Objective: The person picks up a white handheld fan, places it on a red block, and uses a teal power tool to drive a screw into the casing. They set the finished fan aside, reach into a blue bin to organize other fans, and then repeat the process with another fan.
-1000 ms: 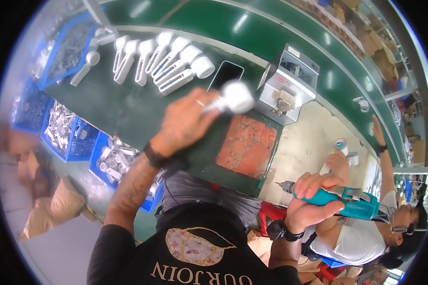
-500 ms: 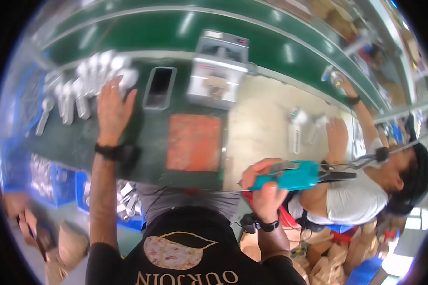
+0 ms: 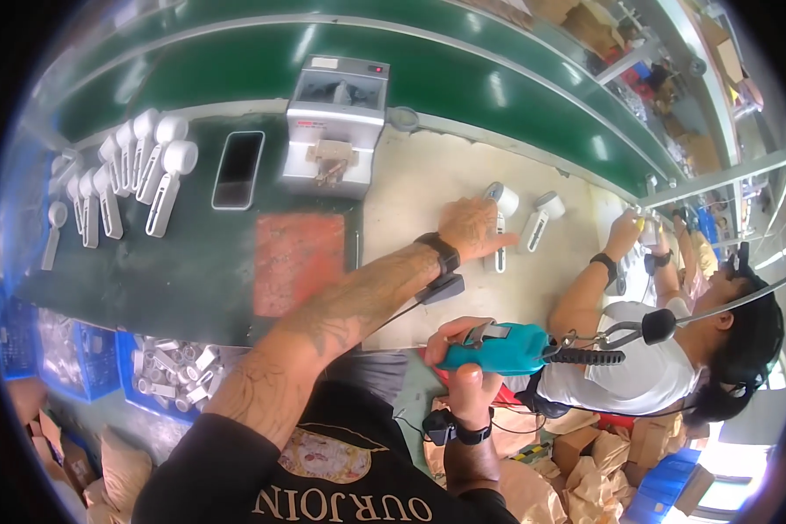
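Note:
My left hand reaches across to the pale right part of the bench, its fingers and thumb closed about the handle of a white long-handled scoop with a round head. Part of that handle is hidden by the hand. A second white scoop lies just to its right. Nearer my body, my right hand is wrapped around a teal electric screwdriver, which hangs from a metal hook and cable at its right end. Several more white scoops lie in rows at the left of the bench.
A grey machine stands at the back middle, beside a phone. An orange-red mat lies in front of it. Below the left edge are blue bins of white parts. At right a co-worker handles small items.
My left hand has left the scoops at the left and crossed to one on the right. My right hand keeps hold of the screwdriver. The view has shifted rightward.

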Demonstrator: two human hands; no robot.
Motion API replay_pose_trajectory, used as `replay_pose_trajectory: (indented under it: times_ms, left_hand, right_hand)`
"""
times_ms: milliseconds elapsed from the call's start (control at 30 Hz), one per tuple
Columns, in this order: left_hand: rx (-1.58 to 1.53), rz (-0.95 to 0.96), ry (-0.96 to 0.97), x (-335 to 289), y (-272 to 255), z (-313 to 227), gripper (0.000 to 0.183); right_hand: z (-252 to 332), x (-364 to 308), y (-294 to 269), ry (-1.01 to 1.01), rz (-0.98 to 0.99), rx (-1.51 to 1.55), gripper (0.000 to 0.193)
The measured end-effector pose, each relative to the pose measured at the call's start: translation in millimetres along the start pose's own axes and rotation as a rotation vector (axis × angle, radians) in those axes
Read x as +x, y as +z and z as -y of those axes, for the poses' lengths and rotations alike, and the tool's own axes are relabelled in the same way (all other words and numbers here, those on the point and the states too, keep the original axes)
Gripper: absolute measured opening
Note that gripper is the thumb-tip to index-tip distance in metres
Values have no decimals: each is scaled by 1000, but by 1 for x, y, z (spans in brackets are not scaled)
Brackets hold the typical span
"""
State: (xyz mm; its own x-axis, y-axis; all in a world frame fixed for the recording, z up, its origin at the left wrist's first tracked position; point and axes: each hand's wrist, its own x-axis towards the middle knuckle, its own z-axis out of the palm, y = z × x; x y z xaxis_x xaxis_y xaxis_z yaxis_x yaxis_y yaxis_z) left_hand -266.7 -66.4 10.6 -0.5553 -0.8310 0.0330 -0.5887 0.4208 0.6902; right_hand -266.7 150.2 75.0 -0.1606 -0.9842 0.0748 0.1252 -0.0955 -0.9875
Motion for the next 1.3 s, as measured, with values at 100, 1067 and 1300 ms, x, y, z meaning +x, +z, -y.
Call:
replay_pose_trajectory:
  times_ms: [100, 1067, 1300]
  left_hand:
    - [-66, 2, -83, 3, 6, 7, 60]
    - [110, -273, 281, -219, -139, 137, 44]
    - [91, -295, 270, -218, -136, 137, 45]
  right_hand:
    - [-2, -1, -2, -19, -22, -16, 82]
    - [-34, 207, 158, -483, 120, -124, 33]
    - [-48, 205, 157, -433, 146, -99, 33]
